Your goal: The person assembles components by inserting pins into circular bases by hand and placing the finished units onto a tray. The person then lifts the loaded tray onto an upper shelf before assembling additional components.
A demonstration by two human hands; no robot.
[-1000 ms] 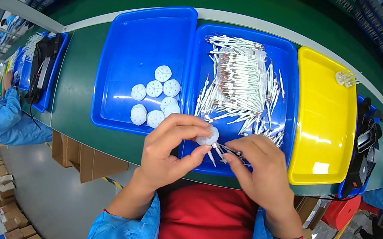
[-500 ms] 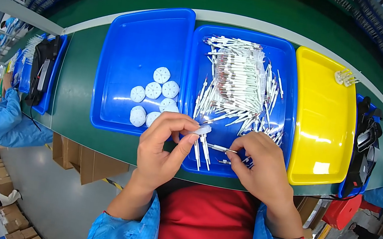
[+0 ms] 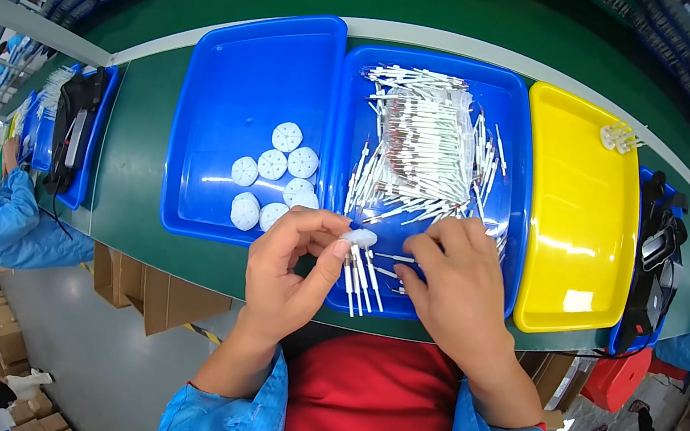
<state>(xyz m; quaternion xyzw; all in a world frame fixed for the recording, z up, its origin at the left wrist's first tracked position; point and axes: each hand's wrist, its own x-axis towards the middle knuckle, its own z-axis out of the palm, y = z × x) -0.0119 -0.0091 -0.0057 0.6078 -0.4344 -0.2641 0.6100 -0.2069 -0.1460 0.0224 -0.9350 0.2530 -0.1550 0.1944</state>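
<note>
My left hand [image 3: 292, 266] pinches a round white plastic disc [image 3: 360, 237] between thumb and fingers, above the near edge of the middle blue tray [image 3: 517, 198]. Several thin white sticks [image 3: 363, 283] with dark bands hang down from the disc. My right hand [image 3: 464, 289] is over the near right part of that tray, its thumb and forefinger apart with nothing seen between them. Beside those fingertips a few loose sticks lie in the tray. Farther back is a big pile of the same sticks [image 3: 424, 142], partly in a clear bag.
Several white discs [image 3: 272, 164] with holes lie in the left blue tray [image 3: 230, 89]. A yellow tray [image 3: 571, 242] on the right holds a piece with prongs [image 3: 619, 137]. Dark devices sit in blue trays at both ends. A person in blue [image 3: 17, 209] works at far left.
My right hand has let go of a stick, opened and shifted slightly up. One more stick now hangs from the disc, which my left hand still holds.
</note>
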